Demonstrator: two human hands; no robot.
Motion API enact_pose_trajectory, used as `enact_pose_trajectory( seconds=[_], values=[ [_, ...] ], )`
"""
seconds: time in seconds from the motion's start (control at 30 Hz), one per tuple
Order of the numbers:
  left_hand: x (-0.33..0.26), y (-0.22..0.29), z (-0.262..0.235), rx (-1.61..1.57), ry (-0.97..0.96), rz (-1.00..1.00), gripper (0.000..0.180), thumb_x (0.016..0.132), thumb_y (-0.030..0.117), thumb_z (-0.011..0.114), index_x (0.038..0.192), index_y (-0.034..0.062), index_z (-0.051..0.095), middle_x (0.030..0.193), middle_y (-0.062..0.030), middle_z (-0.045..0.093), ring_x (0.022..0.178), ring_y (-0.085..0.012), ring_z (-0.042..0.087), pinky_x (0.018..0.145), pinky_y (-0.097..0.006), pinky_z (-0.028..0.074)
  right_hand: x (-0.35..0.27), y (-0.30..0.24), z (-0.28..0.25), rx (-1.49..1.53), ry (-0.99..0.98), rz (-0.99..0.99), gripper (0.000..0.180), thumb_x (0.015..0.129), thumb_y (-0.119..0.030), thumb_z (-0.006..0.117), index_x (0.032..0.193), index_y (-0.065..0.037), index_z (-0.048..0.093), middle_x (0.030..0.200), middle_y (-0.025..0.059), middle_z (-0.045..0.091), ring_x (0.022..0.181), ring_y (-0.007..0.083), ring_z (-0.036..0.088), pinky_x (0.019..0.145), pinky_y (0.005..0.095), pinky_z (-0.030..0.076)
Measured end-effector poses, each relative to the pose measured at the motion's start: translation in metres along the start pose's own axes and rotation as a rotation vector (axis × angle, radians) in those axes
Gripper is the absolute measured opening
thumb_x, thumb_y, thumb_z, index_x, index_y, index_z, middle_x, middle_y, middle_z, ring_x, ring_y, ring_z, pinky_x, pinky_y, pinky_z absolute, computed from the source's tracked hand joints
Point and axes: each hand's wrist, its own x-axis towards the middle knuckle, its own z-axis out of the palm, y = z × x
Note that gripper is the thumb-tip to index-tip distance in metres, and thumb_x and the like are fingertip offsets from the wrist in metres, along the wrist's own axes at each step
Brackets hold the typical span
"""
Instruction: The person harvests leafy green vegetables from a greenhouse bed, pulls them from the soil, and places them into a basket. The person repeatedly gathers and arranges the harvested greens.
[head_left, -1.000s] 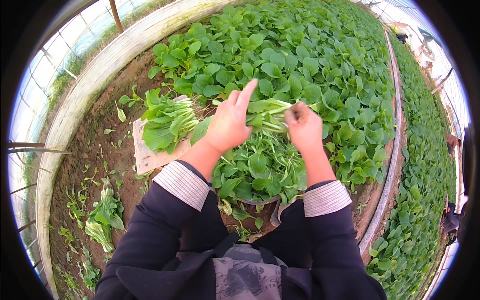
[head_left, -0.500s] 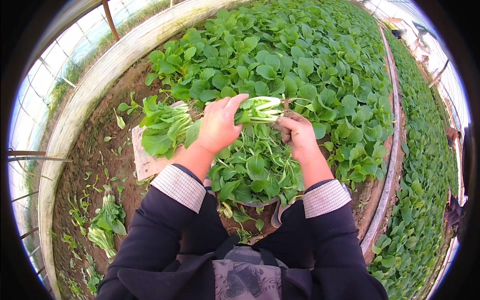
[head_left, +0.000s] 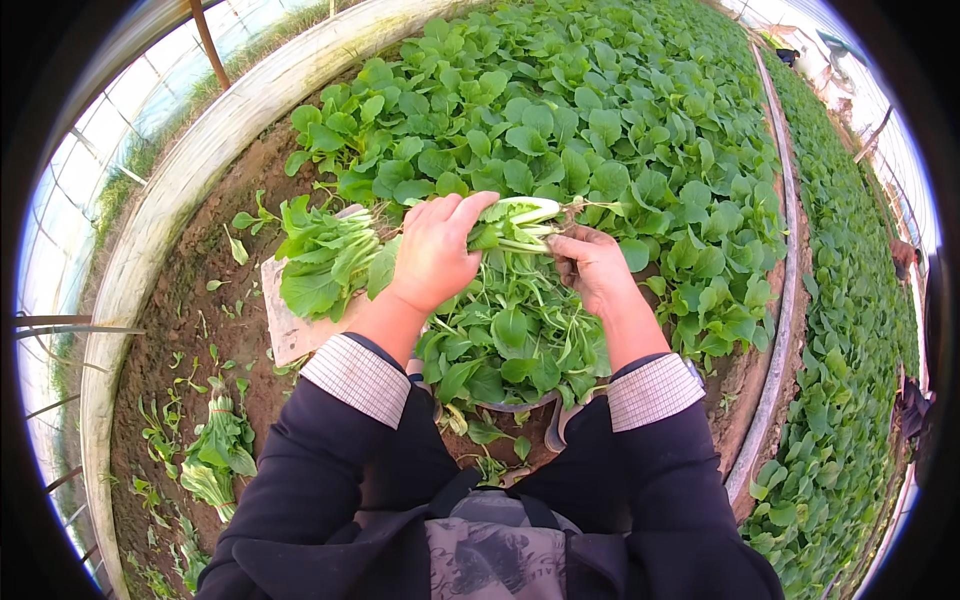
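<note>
Gripping a bunch of greens from both sides, the two hands are working over the bed. The left hand is clenching around the leafy part, thumb over the top, while the right hand is pinching the pale stalk end, so the bunch's long axis is running left to right between them, stalks toward the right hand. The left hand is covering more of it. One bunch is being held. A second bunch is lying on a board at the bed's left edge, just beside the left wrist. A third, tied bunch is lying on bare soil toward the lower left corner, well apart.
</note>
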Motion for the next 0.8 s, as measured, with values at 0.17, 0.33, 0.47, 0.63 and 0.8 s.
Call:
enact_pose_trajectory(
  seconds=[0.17,0.33,0.47,0.63,0.8],
  values=[
    [0.0,-0.007,-0.003,-0.024,-0.004,-0.031,0.051,0.065,0.007,0.069,0.114,0.0167,0.058,0.085,-0.0055,0.059,0.086,-0.0279,0.059,0.082,-0.04,0.043,0.015,-0.004,-0.027,0.183,0.219,-0.088,0.012,0.081,-0.013,0.068,0.085,-0.005,0.061,0.062,-0.0021,0.052,0.051,0.0081,0.044,0.048,0.0234,0.033],
    [-0.002,-0.008,0.003,-0.187,-0.097,0.019,0.051,0.063,0.005,0.068,0.113,0.0166,0.059,0.083,-0.006,0.06,0.082,-0.0292,0.059,0.078,-0.04,0.044,0.013,-0.01,-0.017,0.41,-0.071,0.116,0.022,0.088,-0.026,0.063,0.087,-0.004,0.063,0.064,-0.0001,0.051,0.055,0.013,0.04,0.056,0.028,0.035],
    [0.002,-0.012,0.0,-0.289,0.013,-0.135,0.05,0.063,-0.001,0.065,0.11,0.0146,0.06,0.093,-0.0117,0.063,0.087,-0.0329,0.061,0.08,-0.039,0.049,0.025,-0.021,-0.038,0.543,0.191,-0.251,0.023,0.083,-0.013,0.065,0.103,-0.001,0.061,0.074,0.0009,0.057,0.063,0.0097,0.048,0.062,0.0291,0.041],
    [0.0,-0.009,0.01,-0.425,0.088,-0.308,0.065,0.064,0.001,0.065,0.127,0.0083,0.05,0.108,-0.0181,0.063,0.098,-0.0319,0.062,0.087,-0.037,0.049,-0.001,-0.011,-0.004,-0.127,-0.008,-0.344,0.063,0.077,-0.031,0.077,0.127,-0.001,0.053,0.12,0.0144,0.055,0.107,0.0228,0.055,0.096,0.0352,0.044],
    [0.002,0.007,0.019,-0.577,-0.199,-0.182,0.086,0.064,0.02,0.076,0.14,0.0114,0.038,0.098,-0.0147,0.063,0.081,-0.0248,0.061,0.079,-0.034,0.048,-0.005,-0.009,0.016,0.063,-0.002,-0.426,0.033,0.083,-0.004,0.066,0.114,0.0,0.058,0.097,0.0034,0.062,0.091,0.0121,0.057,0.084,0.0276,0.046]
  ],
)
